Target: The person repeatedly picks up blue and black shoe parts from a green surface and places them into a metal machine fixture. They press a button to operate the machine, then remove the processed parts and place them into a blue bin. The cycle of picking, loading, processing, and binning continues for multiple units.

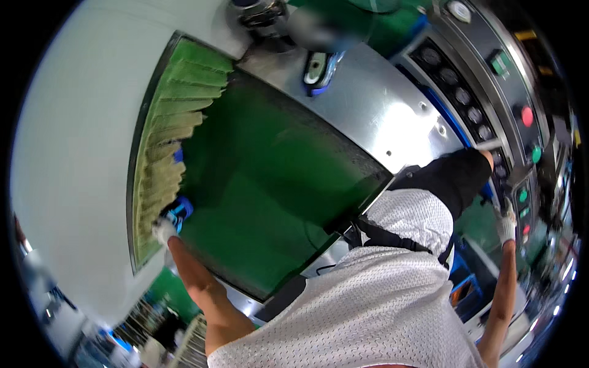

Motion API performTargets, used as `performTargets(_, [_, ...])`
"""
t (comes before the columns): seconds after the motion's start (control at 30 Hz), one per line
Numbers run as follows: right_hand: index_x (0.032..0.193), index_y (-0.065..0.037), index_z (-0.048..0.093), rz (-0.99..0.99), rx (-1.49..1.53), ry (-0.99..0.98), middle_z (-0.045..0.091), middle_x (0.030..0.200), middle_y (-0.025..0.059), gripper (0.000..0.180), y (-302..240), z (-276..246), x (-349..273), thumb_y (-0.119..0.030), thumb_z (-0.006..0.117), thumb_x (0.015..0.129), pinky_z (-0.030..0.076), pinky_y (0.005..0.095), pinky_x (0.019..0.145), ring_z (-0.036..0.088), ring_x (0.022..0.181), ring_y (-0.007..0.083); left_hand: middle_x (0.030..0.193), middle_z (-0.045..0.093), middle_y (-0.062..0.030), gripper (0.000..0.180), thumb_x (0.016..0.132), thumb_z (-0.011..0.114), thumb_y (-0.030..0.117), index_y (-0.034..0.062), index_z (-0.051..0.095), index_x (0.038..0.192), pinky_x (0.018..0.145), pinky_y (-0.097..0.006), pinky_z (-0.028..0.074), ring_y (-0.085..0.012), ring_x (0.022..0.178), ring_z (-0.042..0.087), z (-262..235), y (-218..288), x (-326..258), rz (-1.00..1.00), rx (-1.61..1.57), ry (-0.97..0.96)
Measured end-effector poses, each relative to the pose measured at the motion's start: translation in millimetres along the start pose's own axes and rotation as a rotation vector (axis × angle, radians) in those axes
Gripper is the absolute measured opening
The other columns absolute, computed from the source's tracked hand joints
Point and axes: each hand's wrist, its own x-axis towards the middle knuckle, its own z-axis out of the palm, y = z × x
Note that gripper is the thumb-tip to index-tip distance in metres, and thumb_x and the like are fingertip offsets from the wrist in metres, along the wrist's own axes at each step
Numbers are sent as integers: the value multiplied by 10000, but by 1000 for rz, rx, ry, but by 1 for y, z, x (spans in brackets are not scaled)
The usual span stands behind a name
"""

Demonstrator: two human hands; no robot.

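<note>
Touching left grip [163,231]: blue-black item [179,211]

A factory workshop: metal machine plate [359,101], round dials [462,95], coloured push-buttons [523,195] on panels.

Green panel [264,172] is sitting dim, shadow darkening its left and right sides. Right of the panel, the steel plate [362,92] is throwing back hard white glare, burning out its surface detail. Left of the panel, a white cover [67,165] is reflecting pale, fairly even light. Far right of the panel, the control console [491,73] is bending into an arc; below it, small lamps [565,276] are showing as bright specks. At the panel's lower left, the left hand [164,230] is looking soft. All around the panel, outer clutter is blurring toward black corners.
</note>
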Motion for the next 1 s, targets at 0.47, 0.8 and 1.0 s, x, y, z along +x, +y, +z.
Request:
performTargets(0.47, [1555, -135, 492, -90, 484, 273, 697, 1375, 168, 655, -150, -73, -78, -178, 761, 960, 565, 399, 991, 718, 1190, 286, 1121, 634, -200, 340, 1009, 695, 295, -5, 683, 1167, 975, -489, 498, -390, 1128, 602, -119, 186, -301, 780, -474, -151])
performTargets(0.8, [1470, 46, 508, -860, 675, 276, 639, 1359, 253, 755, -355, -106, -112, -277, 818, 862, 558, 463, 1017, 678, 1188, 423, 1067, 669, -160, 165, 947, 742, 131, 36, 700, 1076, 859, -440, 544, -354, 979, 671, -201, 358, -426, 1590, -726, -349])
performTargets(1.0, [1007, 27, 600, -499, 614, 361, 684, 907, 237, 238, -352, -129, -117, -167, 644, 876, 578, 474, 738, 721, 851, 388, 1021, 686, -158, 130, 934, 718, 62, 19, 703, 1056, 844, -416, 546, -339, 941, 690, -308, 410, -571, 1841, -908, -659])
